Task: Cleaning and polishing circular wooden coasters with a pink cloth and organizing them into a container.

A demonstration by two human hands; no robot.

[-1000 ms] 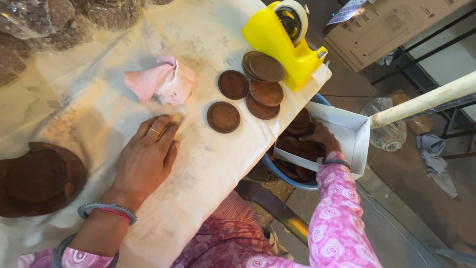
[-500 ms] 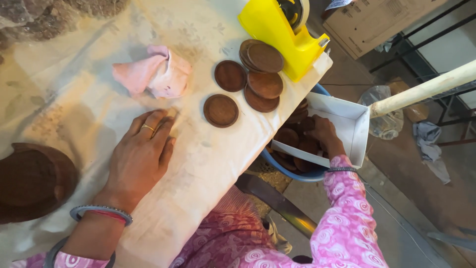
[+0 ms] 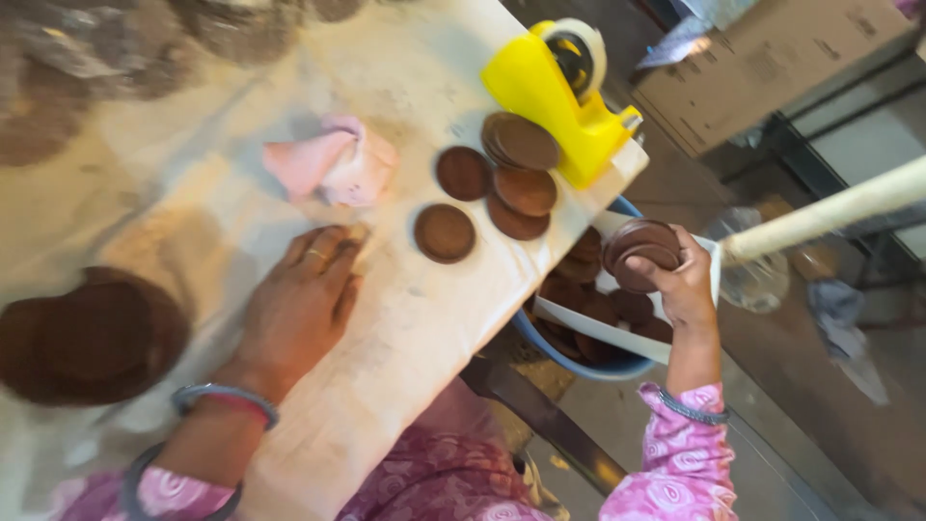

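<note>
Brown clay-coloured discs are the things being handled, seen from a head camera looking down at a pale, dusty table (image 3: 193, 193). Compared with half a second ago, the right hand (image 3: 680, 280) has come up out of the blue tub (image 3: 617, 365) at about 4 o'clock of the view and now holds a small stack of discs (image 3: 641, 249) above the tub, just off the table's edge. The fingers are curled shut around the stack, thumb on the near side. Before, that hand was down among the discs inside the tub. The left hand (image 3: 299, 309) has not moved: it lies flat on the table at about 8 o'clock, palm down, fingers together and closed on nothing, a ring on one finger and bangles at the wrist.

The held discs look round, thin and dark brown, with a slightly raised rim and a matte surface; how many are in the stack cannot be told. More of the same discs lie in the tub (image 3: 579, 289) beneath a white strip (image 3: 598, 333) that crosses it.

On the table, toward 12 o'clock from the left hand, sit five loose discs (image 3: 445, 233), some overlapping. Beyond them at 1 o'clock stands a yellow tape dispenser (image 3: 555, 92). A crumpled pink cloth (image 3: 333, 164) lies at 11 o'clock. A larger dark brown round piece (image 3: 92, 338) rests at 9 o'clock
</note>
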